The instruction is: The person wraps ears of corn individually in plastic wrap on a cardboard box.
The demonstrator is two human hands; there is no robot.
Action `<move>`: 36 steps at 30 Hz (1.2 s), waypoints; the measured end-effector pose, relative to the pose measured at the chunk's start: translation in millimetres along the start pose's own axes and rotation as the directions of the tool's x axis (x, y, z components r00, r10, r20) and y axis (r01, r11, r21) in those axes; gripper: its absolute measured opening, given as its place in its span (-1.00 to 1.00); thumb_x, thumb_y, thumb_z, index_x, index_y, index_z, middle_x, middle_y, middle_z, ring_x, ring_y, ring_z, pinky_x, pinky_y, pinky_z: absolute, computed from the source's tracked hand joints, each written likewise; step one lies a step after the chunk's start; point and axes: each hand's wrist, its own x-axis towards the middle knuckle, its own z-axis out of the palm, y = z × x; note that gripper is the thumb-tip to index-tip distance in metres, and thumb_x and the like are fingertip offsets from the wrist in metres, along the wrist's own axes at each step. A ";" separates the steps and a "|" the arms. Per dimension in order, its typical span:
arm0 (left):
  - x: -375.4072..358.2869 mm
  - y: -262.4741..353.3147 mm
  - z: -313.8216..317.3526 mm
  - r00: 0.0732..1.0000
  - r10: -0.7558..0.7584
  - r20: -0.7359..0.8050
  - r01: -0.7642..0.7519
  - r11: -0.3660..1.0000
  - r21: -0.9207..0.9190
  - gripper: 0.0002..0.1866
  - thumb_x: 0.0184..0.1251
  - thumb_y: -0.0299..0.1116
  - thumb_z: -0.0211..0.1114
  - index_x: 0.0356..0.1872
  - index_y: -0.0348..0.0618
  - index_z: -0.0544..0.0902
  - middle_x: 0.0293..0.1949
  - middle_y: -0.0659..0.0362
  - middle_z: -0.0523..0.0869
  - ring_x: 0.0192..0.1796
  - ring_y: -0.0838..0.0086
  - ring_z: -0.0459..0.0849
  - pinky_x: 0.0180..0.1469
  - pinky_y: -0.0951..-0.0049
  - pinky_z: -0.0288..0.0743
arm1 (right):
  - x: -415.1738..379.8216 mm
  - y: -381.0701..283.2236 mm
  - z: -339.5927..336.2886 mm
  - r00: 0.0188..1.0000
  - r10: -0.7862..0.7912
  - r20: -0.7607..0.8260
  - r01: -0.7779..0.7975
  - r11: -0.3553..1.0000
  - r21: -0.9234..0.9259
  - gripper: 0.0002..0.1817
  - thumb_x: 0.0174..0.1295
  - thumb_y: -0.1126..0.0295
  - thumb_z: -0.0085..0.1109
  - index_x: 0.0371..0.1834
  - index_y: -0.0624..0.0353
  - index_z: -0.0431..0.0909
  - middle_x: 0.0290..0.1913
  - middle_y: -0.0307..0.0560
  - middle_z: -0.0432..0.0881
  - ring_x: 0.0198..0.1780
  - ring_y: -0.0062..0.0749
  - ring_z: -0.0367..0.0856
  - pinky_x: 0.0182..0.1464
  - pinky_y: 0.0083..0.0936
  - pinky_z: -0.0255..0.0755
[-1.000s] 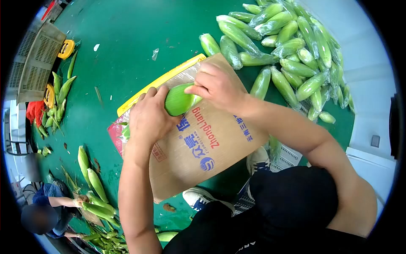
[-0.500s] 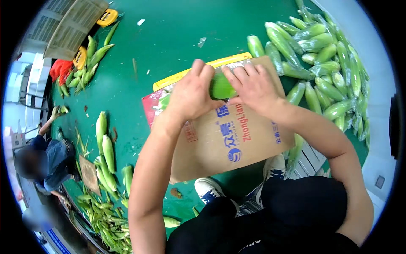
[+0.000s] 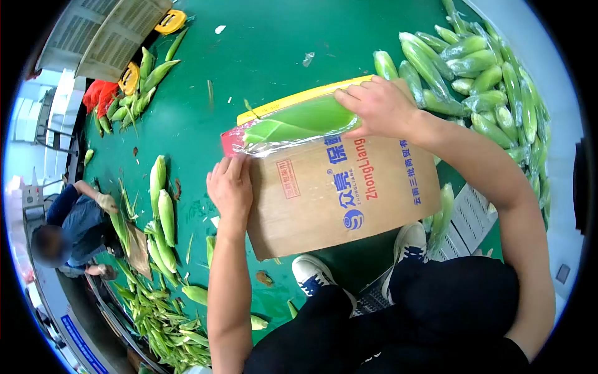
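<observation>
A green corn ear (image 3: 299, 123) in clear plastic film lies across the upper part of a printed cardboard box (image 3: 311, 206). My right hand (image 3: 380, 106) is wrapped round the ear's right end, its fingers closed over the top. On the left, my left hand (image 3: 229, 187) is at the box's upper left corner, fingers together near the loose film edge; what it pinches, if anything, is too small to make out. A yellow strip (image 3: 324, 89) runs along the box's far edge, and a red patch (image 3: 232, 141) shows at its left corner.
Film-wrapped corn (image 3: 486, 81) is heaped at the right. Unwrapped ears (image 3: 166, 215) and a husk pile (image 3: 162, 324) lie on the green floor (image 3: 249, 43) at the left. Another person (image 3: 81, 230) in gloves crouches there. Red netting (image 3: 99, 95) is at the upper left.
My left hand has moved left and down, off the corn to the box corner. The corn now shows along its length. The other person's hand has come down onto an ear.
</observation>
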 end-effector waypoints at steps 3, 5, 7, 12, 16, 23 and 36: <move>-16.4 -1.1 6.0 0.791 -0.597 -0.131 0.343 0.611 -0.714 -0.91 0.61 -0.49 0.20 -0.02 -0.22 0.64 -0.21 0.11 0.75 -0.11 0.40 0.75 0.03 0.32 0.60 | 8.6 4.8 -5.5 0.995 -0.023 0.099 0.012 0.993 0.114 -0.16 -0.02 -0.23 0.55 0.17 0.16 0.55 -0.19 -0.06 0.70 -0.16 -0.08 0.76 -0.09 -0.16 0.58; -32.0 8.4 3.4 0.775 -0.605 -0.182 0.179 0.486 -0.855 -0.88 0.68 -0.52 0.08 0.03 -0.26 0.58 -0.08 0.09 0.76 0.03 0.44 0.76 0.09 0.36 0.62 | -1.1 -2.2 -5.8 0.968 -0.072 0.238 0.015 0.972 0.233 -0.14 -0.02 -0.26 0.54 0.18 0.18 0.54 -0.18 -0.02 0.72 -0.17 -0.03 0.76 -0.10 -0.12 0.60; -33.6 56.8 -16.4 0.763 -0.630 -0.143 0.039 0.266 -0.963 -0.86 0.70 -0.46 0.10 0.04 -0.28 0.58 -0.04 0.05 0.73 0.03 0.40 0.73 0.09 0.34 0.61 | -4.3 -19.5 -23.5 0.893 -0.190 0.409 0.044 0.939 0.340 -0.11 0.03 -0.30 0.49 0.23 0.18 0.53 -0.19 0.05 0.75 -0.18 0.05 0.77 -0.12 -0.08 0.64; -31.3 106.5 -23.6 0.981 0.165 0.099 -0.130 0.948 -0.290 -0.36 0.43 -0.01 0.36 0.32 -0.31 0.52 0.14 -0.10 0.71 0.16 0.02 0.70 0.22 0.07 0.56 | -3.2 -48.0 -31.5 0.882 -0.116 0.457 0.018 0.977 0.214 -0.02 -0.01 -0.45 0.40 0.22 0.19 0.50 -0.02 0.07 0.68 -0.02 0.05 0.71 0.00 -0.12 0.59; 67.5 83.3 3.6 0.970 0.098 0.222 -0.070 0.989 -0.131 -0.31 0.54 0.19 0.16 0.49 -0.03 0.46 0.32 -0.11 0.57 0.39 -0.04 0.48 0.39 -0.17 0.33 | 24.2 -34.6 -13.1 0.995 0.036 0.098 -0.058 0.969 0.239 -0.16 0.23 -0.35 0.26 0.30 0.16 0.47 0.25 0.06 0.53 0.23 0.00 0.56 0.26 -0.04 0.45; 176.2 46.8 40.6 0.969 -0.151 -0.196 0.125 0.983 -0.137 -0.58 0.46 -0.01 0.33 0.19 0.02 0.68 0.05 0.15 0.78 0.10 0.19 0.75 0.16 0.06 0.56 | 41.6 -48.9 -1.7 0.992 -0.013 -0.123 0.009 1.000 -0.026 -0.05 -0.07 -0.19 0.59 0.33 0.13 0.47 0.16 0.07 0.52 0.19 -0.04 0.53 0.22 -0.15 0.46; 12.5 85.9 -6.9 0.898 0.434 -0.070 -0.427 0.899 0.096 -0.22 0.14 0.02 0.58 0.39 -0.02 0.55 0.41 0.05 0.61 0.43 0.18 0.58 0.53 -0.11 0.25 | 40.8 -45.9 -9.6 0.842 -0.142 0.520 -0.349 0.593 0.726 -0.15 0.17 -0.36 0.37 0.18 0.25 0.60 -0.02 0.34 0.74 0.03 0.25 0.71 0.15 -0.12 0.58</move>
